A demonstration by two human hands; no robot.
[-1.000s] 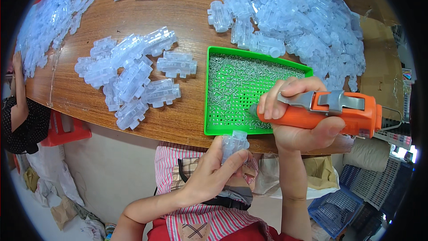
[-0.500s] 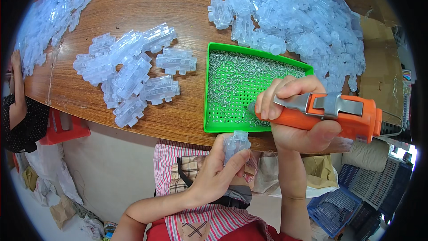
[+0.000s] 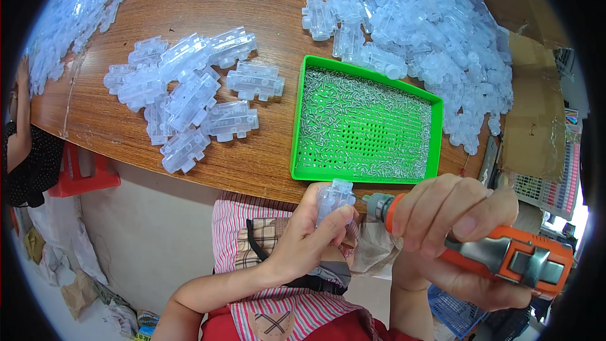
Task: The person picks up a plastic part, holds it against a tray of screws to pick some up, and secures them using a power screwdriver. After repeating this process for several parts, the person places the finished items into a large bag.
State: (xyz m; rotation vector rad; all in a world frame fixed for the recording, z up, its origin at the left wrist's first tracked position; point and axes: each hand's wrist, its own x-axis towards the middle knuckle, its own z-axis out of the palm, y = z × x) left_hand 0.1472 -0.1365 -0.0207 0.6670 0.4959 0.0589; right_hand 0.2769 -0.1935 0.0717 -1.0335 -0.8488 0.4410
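Observation:
Between thumb and fingers, my left hand [image 3: 307,230] grips a translucent plastic part [image 3: 334,197] just off the table's near edge. My right hand [image 3: 451,221] is wrapped round an orange electric screwdriver [image 3: 505,256] with metal clips on its body. The tool lies roughly level, its tip pointing left close to the held part; whether they touch I cannot tell. Behind both hands stands a green tray [image 3: 369,177] with a perforated bottom, strewn with small silver screws [image 3: 331,98]. A loose group of similar plastic parts [image 3: 189,95] lies left of the tray.
A big heap of plastic parts [image 3: 404,22] covers the far right of the wooden table [image 3: 271,16]. Another heap [image 3: 76,19] spreads at the far left, near another person's arm [image 3: 21,113]. A red stool [image 3: 85,170] and a blue crate [image 3: 456,309] stand below.
My right hand has drawn the electric screwdriver from over the tray toward me and to the right, its tip now beside the held part. My left hand has barely moved.

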